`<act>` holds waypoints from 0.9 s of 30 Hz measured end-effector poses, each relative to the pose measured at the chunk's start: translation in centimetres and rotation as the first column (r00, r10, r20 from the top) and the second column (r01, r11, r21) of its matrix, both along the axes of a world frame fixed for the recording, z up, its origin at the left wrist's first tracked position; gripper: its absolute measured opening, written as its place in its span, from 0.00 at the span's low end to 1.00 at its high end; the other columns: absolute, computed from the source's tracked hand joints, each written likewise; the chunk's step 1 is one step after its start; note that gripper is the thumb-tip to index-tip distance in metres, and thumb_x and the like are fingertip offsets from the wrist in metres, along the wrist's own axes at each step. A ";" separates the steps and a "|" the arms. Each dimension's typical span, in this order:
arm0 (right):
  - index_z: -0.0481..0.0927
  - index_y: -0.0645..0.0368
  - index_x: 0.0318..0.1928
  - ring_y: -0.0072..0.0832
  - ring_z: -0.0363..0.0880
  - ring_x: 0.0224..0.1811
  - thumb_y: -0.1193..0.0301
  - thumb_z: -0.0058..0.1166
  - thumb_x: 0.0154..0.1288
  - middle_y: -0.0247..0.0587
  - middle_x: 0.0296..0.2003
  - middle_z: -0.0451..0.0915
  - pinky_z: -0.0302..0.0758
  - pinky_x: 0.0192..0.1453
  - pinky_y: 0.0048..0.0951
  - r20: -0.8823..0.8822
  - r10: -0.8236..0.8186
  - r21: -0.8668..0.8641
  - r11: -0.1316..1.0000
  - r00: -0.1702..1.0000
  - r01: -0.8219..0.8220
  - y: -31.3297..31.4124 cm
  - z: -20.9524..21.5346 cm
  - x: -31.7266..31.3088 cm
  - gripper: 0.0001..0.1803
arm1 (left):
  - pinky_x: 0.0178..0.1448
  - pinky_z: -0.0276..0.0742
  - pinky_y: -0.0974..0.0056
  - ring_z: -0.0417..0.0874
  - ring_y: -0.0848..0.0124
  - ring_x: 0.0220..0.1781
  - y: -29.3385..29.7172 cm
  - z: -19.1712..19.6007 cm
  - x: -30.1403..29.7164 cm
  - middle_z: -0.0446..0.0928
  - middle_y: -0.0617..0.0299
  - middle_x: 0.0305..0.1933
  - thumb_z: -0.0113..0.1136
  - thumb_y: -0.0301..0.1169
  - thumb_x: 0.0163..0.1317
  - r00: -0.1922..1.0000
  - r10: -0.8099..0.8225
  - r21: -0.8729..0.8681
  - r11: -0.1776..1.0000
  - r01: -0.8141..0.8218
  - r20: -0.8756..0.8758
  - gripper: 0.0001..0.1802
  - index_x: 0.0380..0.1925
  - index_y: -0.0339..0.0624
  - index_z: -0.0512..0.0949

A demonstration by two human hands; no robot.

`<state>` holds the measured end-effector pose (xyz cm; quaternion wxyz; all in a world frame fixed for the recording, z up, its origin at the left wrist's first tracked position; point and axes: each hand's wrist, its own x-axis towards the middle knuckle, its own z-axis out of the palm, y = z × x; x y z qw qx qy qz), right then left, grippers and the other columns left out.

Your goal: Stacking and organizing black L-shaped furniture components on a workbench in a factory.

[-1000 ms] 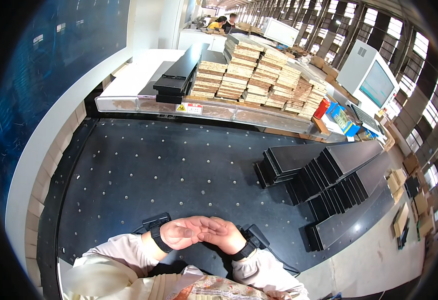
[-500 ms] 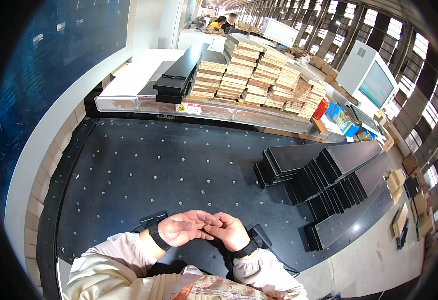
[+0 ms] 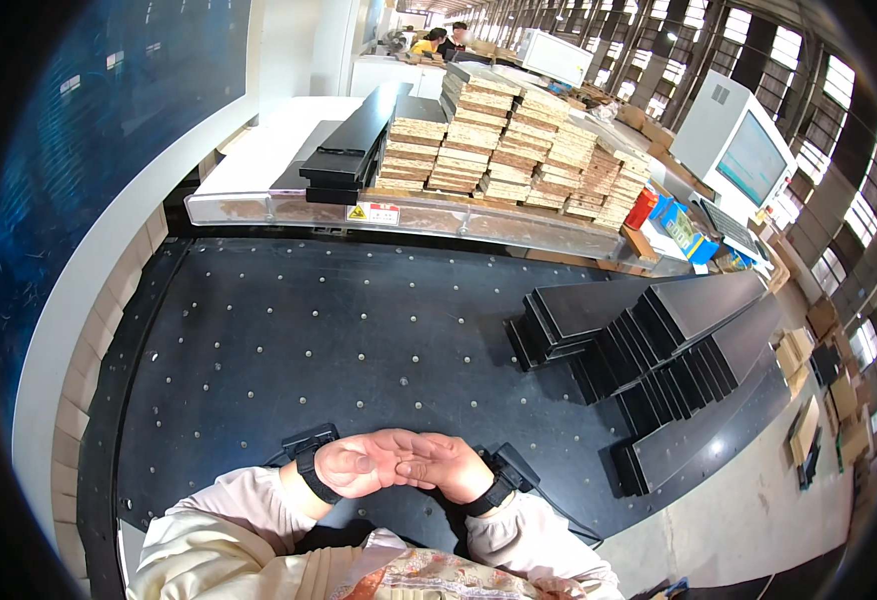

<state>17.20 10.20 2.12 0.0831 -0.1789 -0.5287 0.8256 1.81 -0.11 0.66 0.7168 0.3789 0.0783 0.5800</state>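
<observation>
Close in front of my body, my left hand (image 3: 364, 466) and my right hand (image 3: 458, 469) meet over the near edge of a black table (image 3: 289, 330) dotted with small pale round studs. The left palm faces up, its fingers stretched toward the right hand. Across those fingers lies the right hand, its thumb resting over them, so some fingertips are hidden. No object shows in either hand. Each wrist wears a black strap with a small device.
Black panels (image 3: 659, 345) lie in stepped stacks on the table's right. Behind, a ledge carries black boards (image 3: 359, 140) and raw chipboard strips (image 3: 504, 135). A monitor (image 3: 739, 150), keyboard and blue box (image 3: 687, 235) stand far right. A large dark glossy panel rises at left.
My right hand's fingers have shifted from a pinch at the left fingertips to lying flatter across the left fingers. The view has moved slightly; the panels stay put.
</observation>
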 end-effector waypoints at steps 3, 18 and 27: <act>0.75 0.68 0.43 0.19 0.77 0.33 0.78 0.59 0.60 0.37 0.33 0.80 0.73 0.36 0.16 -0.028 0.023 -0.065 0.998 0.999 -0.025 -0.1 -0.1 0.0 0.12 | 0.68 0.56 0.48 0.62 0.50 0.68 0.0 -0.1 0.1 0.55 0.37 0.68 0.58 0.46 0.55 0.998 0.001 0.023 1.000 -0.002 0.058 0.41 0.62 0.27 0.60; 0.74 0.66 0.45 0.18 0.76 0.31 0.76 0.58 0.61 0.35 0.32 0.79 0.71 0.32 0.16 0.016 -0.026 0.101 0.995 1.000 0.025 -0.5 0.0 0.0 0.13 | 0.66 0.60 0.52 0.59 0.50 0.70 0.1 0.0 -0.2 0.53 0.34 0.68 0.58 0.46 0.56 1.000 0.006 -0.004 1.000 -0.006 0.004 0.41 0.62 0.28 0.60; 0.76 0.63 0.45 0.20 0.78 0.42 0.81 0.54 0.63 0.36 0.39 0.79 0.75 0.49 0.20 -0.151 -0.335 0.116 0.928 0.930 0.354 1.2 -1.8 0.2 0.10 | 0.64 0.67 0.55 0.65 0.61 0.66 0.4 0.6 -0.5 0.65 0.51 0.64 0.57 0.40 0.62 0.975 0.221 -0.156 0.963 -0.218 -0.001 0.29 0.59 0.37 0.66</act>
